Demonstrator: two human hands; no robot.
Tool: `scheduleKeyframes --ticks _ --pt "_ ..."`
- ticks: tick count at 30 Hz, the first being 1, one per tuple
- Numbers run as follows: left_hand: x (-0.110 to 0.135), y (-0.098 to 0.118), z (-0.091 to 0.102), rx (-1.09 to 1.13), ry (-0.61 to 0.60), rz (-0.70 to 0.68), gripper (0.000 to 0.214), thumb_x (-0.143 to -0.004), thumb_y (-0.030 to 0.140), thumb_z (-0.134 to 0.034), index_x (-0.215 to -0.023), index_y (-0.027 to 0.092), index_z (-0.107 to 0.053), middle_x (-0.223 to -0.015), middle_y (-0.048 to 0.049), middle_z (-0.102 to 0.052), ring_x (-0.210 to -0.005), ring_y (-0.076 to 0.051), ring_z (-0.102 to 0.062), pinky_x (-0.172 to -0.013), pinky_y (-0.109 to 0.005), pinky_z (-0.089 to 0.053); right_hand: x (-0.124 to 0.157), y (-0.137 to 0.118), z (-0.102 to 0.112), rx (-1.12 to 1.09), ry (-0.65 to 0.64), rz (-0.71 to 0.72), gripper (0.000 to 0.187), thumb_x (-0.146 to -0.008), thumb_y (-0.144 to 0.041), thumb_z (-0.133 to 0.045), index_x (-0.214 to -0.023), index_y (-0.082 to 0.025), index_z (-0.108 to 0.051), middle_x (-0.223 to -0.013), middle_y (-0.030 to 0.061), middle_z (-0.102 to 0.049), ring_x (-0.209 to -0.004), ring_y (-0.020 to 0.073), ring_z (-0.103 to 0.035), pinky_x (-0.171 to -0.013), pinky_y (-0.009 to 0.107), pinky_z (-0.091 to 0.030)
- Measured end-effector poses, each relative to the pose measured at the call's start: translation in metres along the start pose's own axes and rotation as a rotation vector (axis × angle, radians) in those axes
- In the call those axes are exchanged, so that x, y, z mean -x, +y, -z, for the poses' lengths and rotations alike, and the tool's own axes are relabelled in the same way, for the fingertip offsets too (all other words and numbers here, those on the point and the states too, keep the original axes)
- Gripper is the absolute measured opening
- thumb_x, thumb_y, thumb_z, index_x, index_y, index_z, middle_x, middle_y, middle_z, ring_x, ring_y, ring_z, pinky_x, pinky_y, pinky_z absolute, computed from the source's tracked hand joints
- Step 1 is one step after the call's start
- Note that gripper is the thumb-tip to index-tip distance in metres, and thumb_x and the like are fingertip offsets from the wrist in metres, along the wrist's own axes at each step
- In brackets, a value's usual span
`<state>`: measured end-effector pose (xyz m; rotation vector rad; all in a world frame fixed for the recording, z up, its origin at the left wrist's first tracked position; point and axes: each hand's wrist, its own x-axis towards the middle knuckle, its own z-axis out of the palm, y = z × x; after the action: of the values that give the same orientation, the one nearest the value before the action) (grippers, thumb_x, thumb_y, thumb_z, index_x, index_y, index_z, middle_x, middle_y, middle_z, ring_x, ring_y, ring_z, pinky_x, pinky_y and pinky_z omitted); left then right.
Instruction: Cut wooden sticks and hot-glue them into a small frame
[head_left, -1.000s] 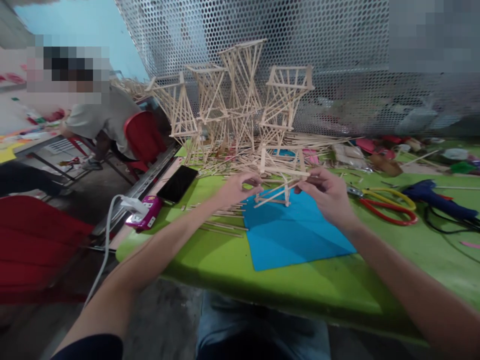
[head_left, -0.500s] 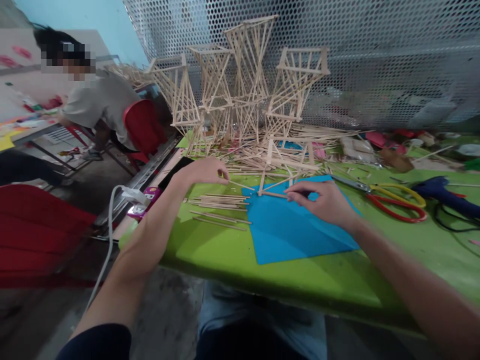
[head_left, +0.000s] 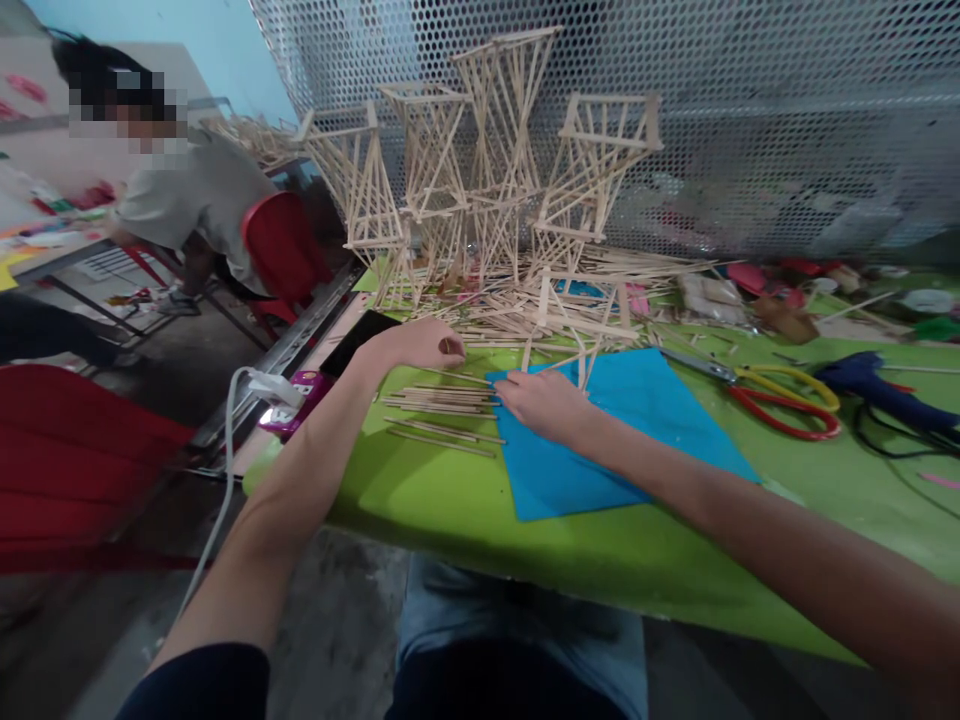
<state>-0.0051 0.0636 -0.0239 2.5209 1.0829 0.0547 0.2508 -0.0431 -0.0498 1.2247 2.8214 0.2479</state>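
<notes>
My left hand (head_left: 426, 345) is closed, its fingers curled round a thin wooden stick (head_left: 472, 377) that points to the right. Near that stick's far end, my right hand (head_left: 544, 402) is closed too, with fingertips hidden. Below my left hand, several wooden sticks (head_left: 442, 400) lie in a loose row. Under my right hand is a blue sheet (head_left: 592, 470). A small stick frame (head_left: 585, 325) stands upright at the sheet's back edge, partly covered by my right hand.
Tall stick structures (head_left: 510, 120) stand at the back before a perforated metal panel (head_left: 750, 100). Scissors (head_left: 784, 400) and a blue glue gun (head_left: 885, 390) lie at right. A purple power strip (head_left: 300, 400) sits at the left edge. A person (head_left: 202, 200) sits beyond.
My right hand has let go of the small frame's lower bar and moved left to the stick ends. My left hand has barely moved; its stick has shifted slightly left.
</notes>
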Motion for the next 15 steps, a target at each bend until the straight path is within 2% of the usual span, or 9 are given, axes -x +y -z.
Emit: scheduleKeyframes --ticks 3,5,7,10,11,15 --pt "-0.001 0.003 0.000 -0.063 0.073 -0.051 0.028 -0.090 0.038 -0.062 -0.100 0.020 -0.080 -0.094 -0.0058 -0.079 -0.081 -0.017 -0.068 -0.074 -0.026 -0.046 -0.011 -0.001 -0.004 0.025 -0.015 -0.018 0.027 -0.101 -0.015 -0.043 -0.108 -0.013 -0.070 -0.101 0.0135 -0.074 -0.082 0.0284 -0.072 -0.062 0.036 -0.045" --pt "-0.001 0.006 0.001 -0.101 0.138 -0.099 0.028 -0.091 0.037 -0.060 -0.101 0.020 -0.080 -0.098 -0.0057 -0.079 -0.085 -0.018 -0.069 -0.079 -0.028 -0.047 -0.008 0.003 -0.003 0.030 -0.014 -0.034 0.029 -0.104 -0.018 -0.041 -0.108 -0.012 -0.069 -0.102 0.0144 -0.073 -0.083 0.0278 -0.071 -0.063 0.035 -0.044" --pt "0.000 0.013 0.004 -0.107 0.215 -0.145 0.029 -0.094 0.037 -0.058 -0.103 0.020 -0.080 -0.102 -0.0062 -0.079 -0.090 -0.019 -0.069 -0.085 -0.030 -0.047 0.005 0.011 0.001 0.032 0.009 -0.053 0.031 -0.106 -0.021 -0.039 -0.108 -0.013 -0.068 -0.104 0.0145 -0.073 -0.085 0.0261 -0.070 -0.064 0.034 -0.041" --pt "0.004 0.031 0.007 -0.045 0.290 -0.186 0.034 -0.098 0.042 -0.056 -0.106 0.019 -0.080 -0.106 -0.0067 -0.080 -0.094 -0.018 -0.071 -0.090 -0.031 -0.048 0.039 0.029 0.010 0.025 0.098 -0.112 0.029 -0.107 -0.025 -0.040 -0.111 -0.015 -0.067 -0.105 0.0122 -0.074 -0.087 0.0233 -0.068 -0.065 0.031 -0.037" --pt "0.005 0.040 0.006 -0.014 0.288 -0.195 0.036 -0.099 0.046 -0.056 -0.108 0.020 -0.080 -0.107 -0.0062 -0.080 -0.095 -0.018 -0.071 -0.090 -0.031 -0.048 0.053 0.036 0.013 0.029 0.126 -0.141 0.028 -0.107 -0.026 -0.041 -0.110 -0.015 -0.067 -0.104 0.0111 -0.074 -0.086 0.0225 -0.068 -0.065 0.031 -0.036" --pt "0.003 0.082 -0.012 0.030 0.072 -0.280 0.040 -0.099 0.053 -0.058 -0.125 0.028 -0.074 -0.117 -0.0024 -0.079 -0.094 -0.018 -0.072 -0.083 -0.030 -0.048 0.107 0.058 0.010 0.061 0.243 -0.197 0.029 -0.107 -0.029 -0.042 -0.106 -0.017 -0.068 -0.101 0.0072 -0.074 -0.081 0.0196 -0.067 -0.064 0.031 -0.035"
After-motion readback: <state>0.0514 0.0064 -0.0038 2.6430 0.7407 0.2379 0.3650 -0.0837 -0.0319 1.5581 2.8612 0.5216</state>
